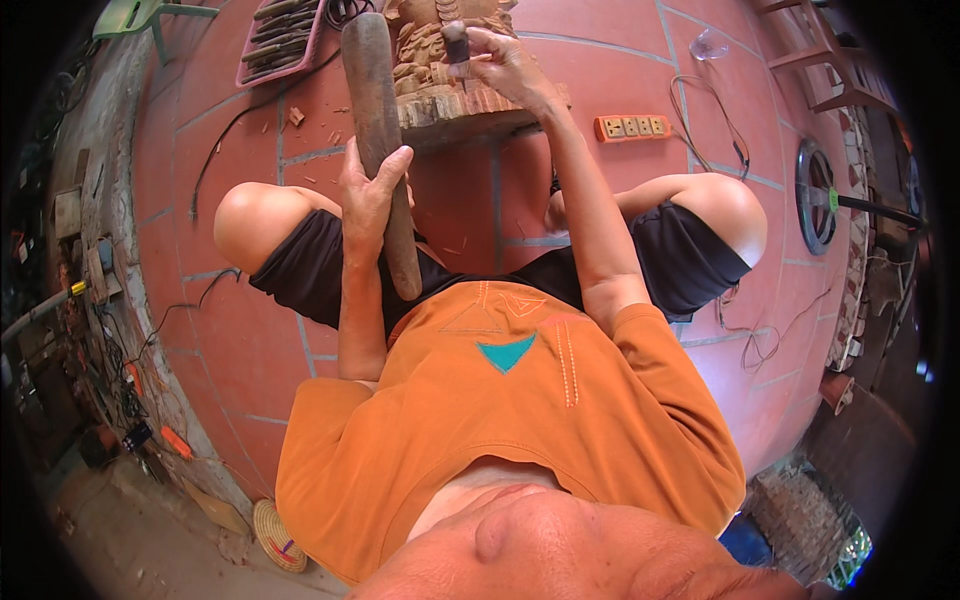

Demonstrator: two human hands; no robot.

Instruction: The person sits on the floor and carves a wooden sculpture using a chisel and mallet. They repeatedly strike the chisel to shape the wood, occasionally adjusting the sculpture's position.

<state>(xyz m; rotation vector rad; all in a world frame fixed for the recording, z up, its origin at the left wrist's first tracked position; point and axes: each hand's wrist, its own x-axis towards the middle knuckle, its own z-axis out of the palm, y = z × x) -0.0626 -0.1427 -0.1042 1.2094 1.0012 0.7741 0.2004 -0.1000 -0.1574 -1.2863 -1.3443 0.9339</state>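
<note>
My left hand is wrapped round the middle of a long wooden mallet. The mallet is shaped like a club, its thick end up and away from me, its thin end near my shirt. In the fingers of my right hand is a carving chisel with a dark handle, standing over a carved wood block. Relief shapes cover the top of this block, and its near side is rough. Where the chisel's tip meets the wood is too small to make out. The mallet is apart from the chisel.
A pink basket of carving tools stands far left, beside a cable. Wood chips lie on the red tiles. To the right are an orange power strip, a clear plastic piece, a dark wheel-like ring and a brown chair.
</note>
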